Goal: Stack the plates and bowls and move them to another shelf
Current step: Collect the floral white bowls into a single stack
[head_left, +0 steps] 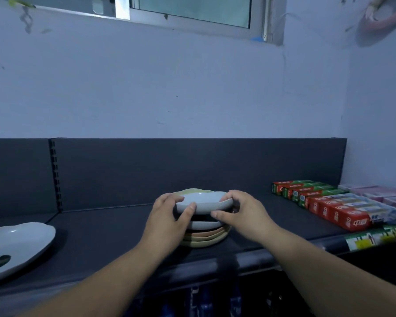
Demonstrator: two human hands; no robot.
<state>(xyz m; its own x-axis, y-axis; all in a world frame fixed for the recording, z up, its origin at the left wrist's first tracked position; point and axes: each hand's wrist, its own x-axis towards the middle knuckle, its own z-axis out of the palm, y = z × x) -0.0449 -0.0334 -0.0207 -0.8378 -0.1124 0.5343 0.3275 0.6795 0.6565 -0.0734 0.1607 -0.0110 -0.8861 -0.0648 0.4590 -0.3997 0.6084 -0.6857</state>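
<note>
A pale wall (169, 88) fills the upper half of the view, with a window (192, 10) set high in it. Below runs a dark shelf (105, 227) with a dark back panel (192, 170) and a slotted upright (55, 175) toward the left.

At the shelf's right end lie rows of red and green boxes (329, 202), side by side, with pinkish boxes (380, 195) behind them nearer the wall. At the left edge of the shelf rests a large pale plate (16, 245) with a wavy rim, cut off by the frame and well apart from everything else.

Near the shelf's middle stands a stack of dishes (206, 236): tan and pinkish plates at the bottom, a pale one above them. Held above this stack, with a dark gap under it, is a pale blue bowl (204, 202); a greenish rim shows just behind its far edge.

The left hand (169, 216) is clamped on the bowl's left side, thumb on the near wall and fingers curled over the rim. The right hand (242, 213) grips the bowl's right side, fingers over the rim and the thumb reaching along the near underside. The bowl sits between the two hands, directly over the stack, and both bare forearms reach in from the bottom of the view.
</note>
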